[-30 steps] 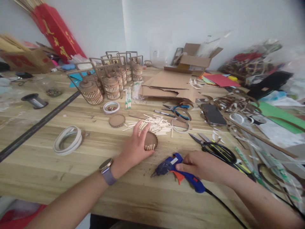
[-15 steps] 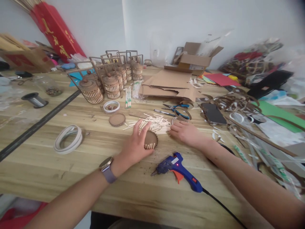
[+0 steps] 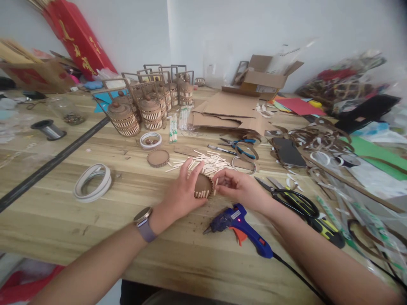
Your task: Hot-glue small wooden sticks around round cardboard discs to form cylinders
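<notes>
My left hand (image 3: 178,192) curls around the left side of a round cardboard base (image 3: 202,183), steadying it on the table between thumb and fingers. Several short sticks stand upright along the base's near inner edge, and its rim is ridged. At the base's right edge, my right hand (image 3: 238,186) pinches one short wooden stick (image 3: 216,187) upright. Behind both hands lies a loose pile of pale sticks (image 3: 214,163). A blue hot glue gun (image 3: 240,224) with an orange trigger and a lit red light rests in front of the base.
A second round base (image 3: 158,157) and white tape rolls (image 3: 93,183) lie to the left. Several finished lidded baskets (image 3: 151,114) stand behind. Black scissors (image 3: 295,201) and a yellow-black cutter (image 3: 324,226) sit near my right forearm. Torn cardboard (image 3: 227,106) lies at the back.
My right hand has moved from the stick pile toward me and left to the base's edge, now with a stick in its fingers. My left hand stays around the base.
</notes>
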`<state>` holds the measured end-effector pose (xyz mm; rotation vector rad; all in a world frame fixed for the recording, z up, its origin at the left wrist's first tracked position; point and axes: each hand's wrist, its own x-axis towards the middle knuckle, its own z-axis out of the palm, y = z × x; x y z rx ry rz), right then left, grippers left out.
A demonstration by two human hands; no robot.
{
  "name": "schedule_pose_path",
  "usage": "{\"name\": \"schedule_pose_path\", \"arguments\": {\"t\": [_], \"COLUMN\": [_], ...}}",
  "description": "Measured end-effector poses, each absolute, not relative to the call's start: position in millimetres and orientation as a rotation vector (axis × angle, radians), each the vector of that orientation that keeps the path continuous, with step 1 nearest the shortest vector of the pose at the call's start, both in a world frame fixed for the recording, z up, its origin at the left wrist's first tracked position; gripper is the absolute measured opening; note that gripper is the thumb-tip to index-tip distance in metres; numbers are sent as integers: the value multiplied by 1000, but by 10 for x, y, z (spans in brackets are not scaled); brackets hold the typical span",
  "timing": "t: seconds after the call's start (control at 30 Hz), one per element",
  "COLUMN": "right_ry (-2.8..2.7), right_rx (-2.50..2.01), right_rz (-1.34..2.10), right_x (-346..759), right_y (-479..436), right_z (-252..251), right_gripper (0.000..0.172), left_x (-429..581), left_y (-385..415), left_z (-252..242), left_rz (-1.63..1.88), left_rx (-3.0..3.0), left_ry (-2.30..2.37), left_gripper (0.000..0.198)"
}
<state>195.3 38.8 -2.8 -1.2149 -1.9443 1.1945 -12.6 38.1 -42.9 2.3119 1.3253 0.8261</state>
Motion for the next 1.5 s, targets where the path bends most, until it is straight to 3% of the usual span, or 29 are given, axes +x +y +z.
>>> {"name": "schedule_pose_path", "arguments": {"t": [0.37,0.93,1.37,1.5], "right_ry": [-2238,-2332,-2424,-2374], "right_rx": [-1248,-1301,-1279,-1319], "right_rz": [940,839,742,683], "right_x": [1900,1861,1836,1914], "right_y": [348,326,314,297], "right_z": [-82,-114,-127,24], "right_gripper": [6,6,8,28], "left_x": [-131,-134,-150,-189], "left_y": [392,395,404,416], "left_z": [-426,-434,-449,-429], "left_rz": [856,849,841,795], "left_rx": [2318,2346,2343,2337], "left_ry": [1308,1295,1262,1209], "left_gripper": [107,99,106,105]}}
